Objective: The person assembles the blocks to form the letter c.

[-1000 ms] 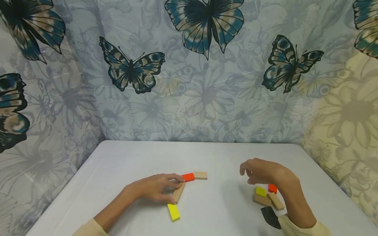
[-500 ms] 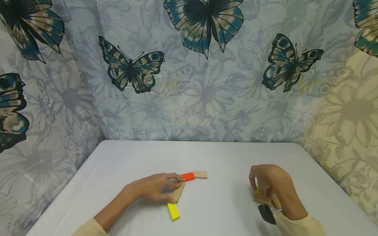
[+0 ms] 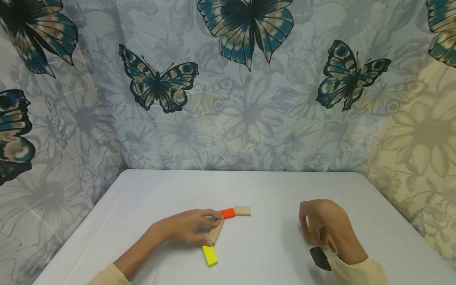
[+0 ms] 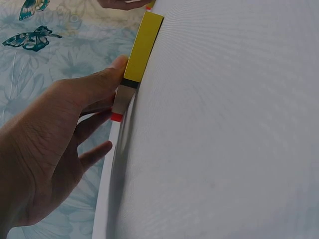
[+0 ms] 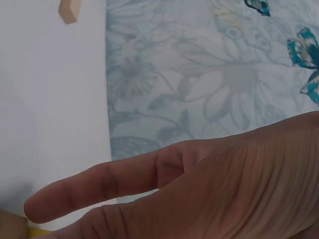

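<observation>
Right hand (image 3: 323,222) has lowered over three-o'clock blocks (image 5: 12,226); its grip cannot be told.
Left hand (image 3: 189,225), moderately spread, pinches a pale, slim wooden block (image 3: 215,232) by its ends, yellow block (image 3: 210,256) at six o'clock, red block (image 3: 227,213) at one. Right wrist view shows wood, mostly covered in the head view.

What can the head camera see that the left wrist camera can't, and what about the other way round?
Only the head view shows the far wooden block at the row's end, two cream sleeves and a dark piece by the right sleeve.

Only the left wrist view shows a tiny spot of red beside the right hand.

Both show the left hand, part of the right hand, the yellow block, near wooden block, red block, white table and butterflies.
</observation>
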`<state>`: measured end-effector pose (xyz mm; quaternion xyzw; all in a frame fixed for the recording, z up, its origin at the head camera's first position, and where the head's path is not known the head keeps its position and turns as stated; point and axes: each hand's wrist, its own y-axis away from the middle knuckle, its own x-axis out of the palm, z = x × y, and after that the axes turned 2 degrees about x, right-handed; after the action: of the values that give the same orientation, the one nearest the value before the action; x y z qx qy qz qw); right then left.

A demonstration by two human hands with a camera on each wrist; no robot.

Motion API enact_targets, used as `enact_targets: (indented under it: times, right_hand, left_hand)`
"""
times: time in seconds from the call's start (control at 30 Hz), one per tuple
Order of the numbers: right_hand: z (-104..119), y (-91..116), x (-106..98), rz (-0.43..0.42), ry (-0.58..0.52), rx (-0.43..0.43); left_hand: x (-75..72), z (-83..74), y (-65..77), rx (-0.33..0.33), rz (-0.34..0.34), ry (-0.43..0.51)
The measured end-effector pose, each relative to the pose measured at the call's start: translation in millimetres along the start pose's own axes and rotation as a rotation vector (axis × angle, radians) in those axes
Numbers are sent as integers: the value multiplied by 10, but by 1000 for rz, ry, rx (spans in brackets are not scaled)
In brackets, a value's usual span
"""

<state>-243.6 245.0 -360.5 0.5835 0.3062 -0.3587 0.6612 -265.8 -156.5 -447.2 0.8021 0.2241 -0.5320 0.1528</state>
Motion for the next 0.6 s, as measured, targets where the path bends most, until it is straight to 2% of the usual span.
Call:
enact_targets:
  times: [0.47,0.6]
  right_hand:
    - [14,8,-9,-4,32,-2]
    - [5,-46,28,-17,106,-15]
  left_hand:
    - [-1,-4,19,-3,-3,3]
    - [-1,-2,17,-5,-3,6]
